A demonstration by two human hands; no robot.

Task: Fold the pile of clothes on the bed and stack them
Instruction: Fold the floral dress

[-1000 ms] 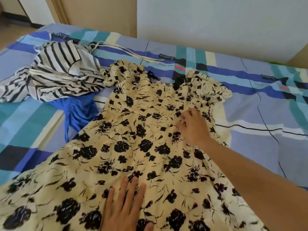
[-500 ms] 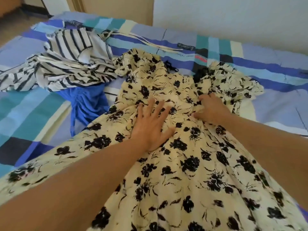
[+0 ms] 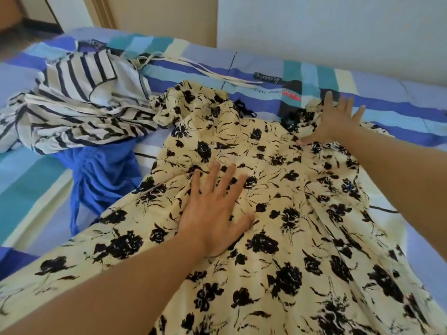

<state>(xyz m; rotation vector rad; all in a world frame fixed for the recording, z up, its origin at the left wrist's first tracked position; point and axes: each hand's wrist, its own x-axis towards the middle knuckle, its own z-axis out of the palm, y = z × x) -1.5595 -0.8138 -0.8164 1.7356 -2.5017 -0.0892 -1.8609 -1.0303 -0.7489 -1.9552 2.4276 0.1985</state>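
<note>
Dress point(image 3: 278, 213), pale yellow w/ black flower print, lies spread out on the bed point(image 3: 31, 180). Its top end is toward the wall point(image 3: 338, 32); the skirt fans toward the camera & runs off the bottom of the view. On the waist area the left hand point(image 3: 215, 213) lies flat, palm down, fingers straight & slightly spread, gripping nothing. Further up, the right hand point(image 3: 336, 119) sits on the shoulder/sleeve part at the view's right, also palm down w/ fingers splayed, pressing cloth to the bed; no pinch visible. Both forearms are bare. A small black tie point(image 3: 244, 108) sits at the neckline.

At the view's left:
- A crumpled striped garment point(image 3: 79, 105), white w/ dark stripes, touches the dress's near sleeve.
- A blue garment point(image 3: 101, 175) lies partly under the striped one & just beside the dress's edge.
- Thin cream straps point(image 3: 205, 71) trail across the bedspread behind the dress.

The bedspread has blocks of blue, teal & cream.
</note>
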